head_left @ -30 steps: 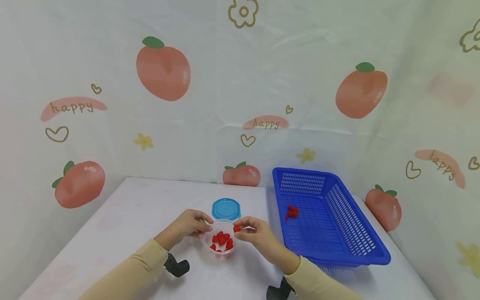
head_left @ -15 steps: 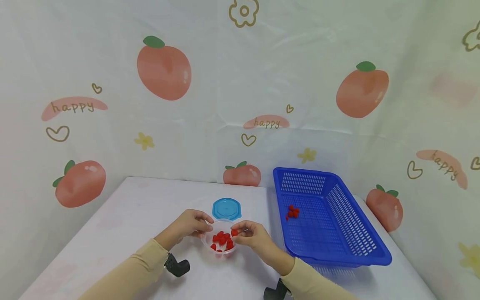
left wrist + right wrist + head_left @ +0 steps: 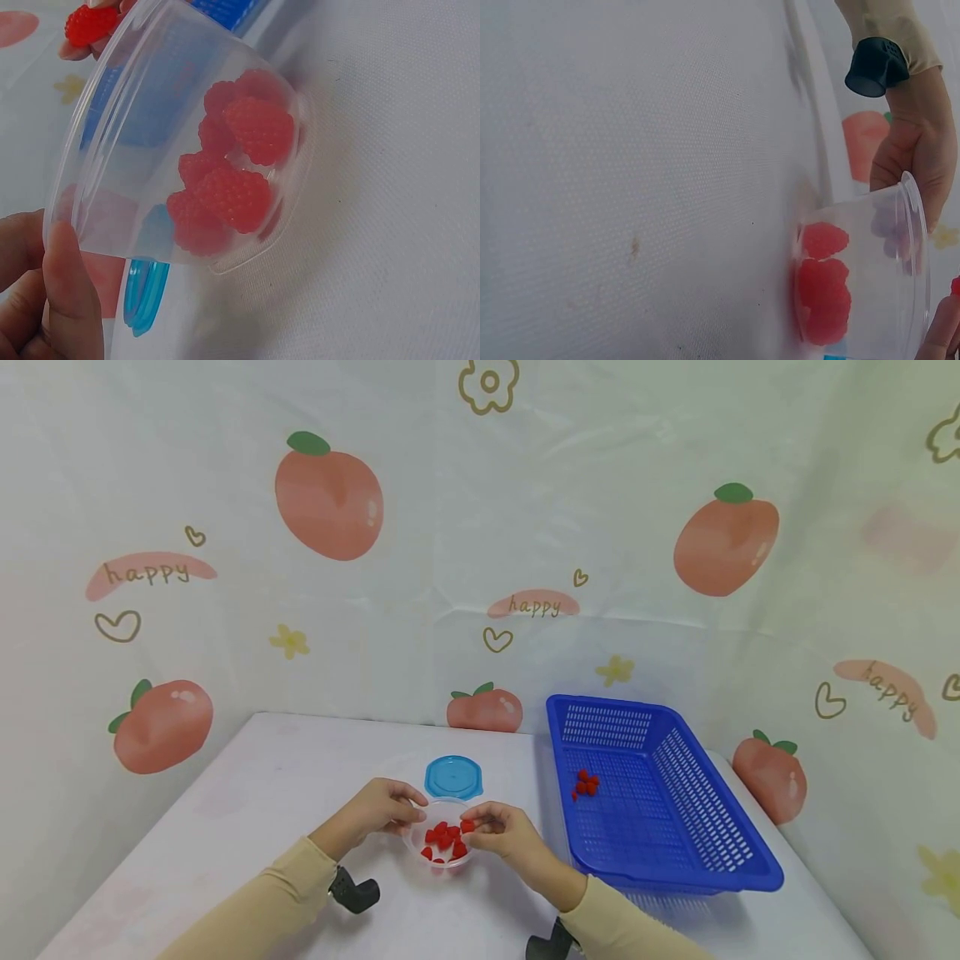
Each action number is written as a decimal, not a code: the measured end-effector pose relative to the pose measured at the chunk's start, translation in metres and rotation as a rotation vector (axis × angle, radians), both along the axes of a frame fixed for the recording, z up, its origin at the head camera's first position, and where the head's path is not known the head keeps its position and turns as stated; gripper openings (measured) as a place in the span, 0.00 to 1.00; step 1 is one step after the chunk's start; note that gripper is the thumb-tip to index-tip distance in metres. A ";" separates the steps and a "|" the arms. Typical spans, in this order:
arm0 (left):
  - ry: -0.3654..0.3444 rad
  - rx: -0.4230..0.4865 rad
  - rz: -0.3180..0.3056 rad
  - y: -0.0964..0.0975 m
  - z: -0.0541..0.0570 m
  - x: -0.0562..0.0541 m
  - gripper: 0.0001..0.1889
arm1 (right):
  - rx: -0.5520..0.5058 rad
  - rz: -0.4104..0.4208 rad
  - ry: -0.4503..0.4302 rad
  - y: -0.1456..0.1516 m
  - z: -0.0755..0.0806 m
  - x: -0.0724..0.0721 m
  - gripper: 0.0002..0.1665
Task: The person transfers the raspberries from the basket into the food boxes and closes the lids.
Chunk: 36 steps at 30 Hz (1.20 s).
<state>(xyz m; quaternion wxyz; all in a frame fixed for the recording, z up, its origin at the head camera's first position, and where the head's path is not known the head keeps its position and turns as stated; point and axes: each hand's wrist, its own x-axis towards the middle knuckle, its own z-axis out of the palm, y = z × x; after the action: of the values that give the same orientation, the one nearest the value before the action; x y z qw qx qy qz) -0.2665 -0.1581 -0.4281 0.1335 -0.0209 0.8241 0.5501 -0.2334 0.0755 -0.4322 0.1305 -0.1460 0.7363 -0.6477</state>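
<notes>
A clear plastic tub (image 3: pixel 142 150) stands on the table with several red raspberries (image 3: pixel 259 129) in its bottom. My left hand (image 3: pixel 380 806) pinches the tub's rim on its left side, thumb outside in the left wrist view. Over the right side of the rim, my right hand (image 3: pixel 504 837) holds one raspberry (image 3: pixel 90 26) between thumb and fingertips. In the right wrist view only the fingertips of that hand show at the lower right edge, with a bit of red between them.
Behind the tub lies a blue lid (image 3: pixel 453 777) on the white table (image 3: pixel 300 760). To the right stands a large blue plastic basket (image 3: pixel 622 852), with several more raspberries (image 3: pixel 587 783) at its left side. A printed cloth (image 3: pixel 405 527) hangs behind.
My right hand has moved slightly left and down, bringing its raspberry over the tub's rim. The left hand and the tub have stayed in place.
</notes>
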 end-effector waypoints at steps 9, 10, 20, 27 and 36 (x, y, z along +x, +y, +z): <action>-0.003 -0.012 0.008 0.001 0.001 0.000 0.11 | 0.031 -0.009 0.000 -0.002 -0.001 -0.002 0.18; -0.003 -0.014 0.010 0.001 0.001 0.000 0.11 | 0.032 -0.009 -0.002 -0.002 -0.001 -0.002 0.18; -0.004 -0.013 0.008 0.001 0.000 0.000 0.11 | 0.032 -0.003 -0.013 -0.003 -0.001 -0.002 0.20; -0.001 -0.005 0.004 0.001 0.001 -0.001 0.11 | 0.039 -0.005 -0.014 -0.003 -0.002 -0.003 0.21; -0.001 -0.006 0.011 0.002 0.000 -0.001 0.11 | 0.054 -0.014 -0.012 -0.002 -0.001 -0.002 0.21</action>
<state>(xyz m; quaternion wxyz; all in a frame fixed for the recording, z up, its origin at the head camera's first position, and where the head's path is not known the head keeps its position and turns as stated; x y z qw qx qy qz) -0.2675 -0.1564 -0.4279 0.1307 -0.0259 0.8257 0.5481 -0.2358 0.0733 -0.4337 0.1342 -0.1337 0.7536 -0.6295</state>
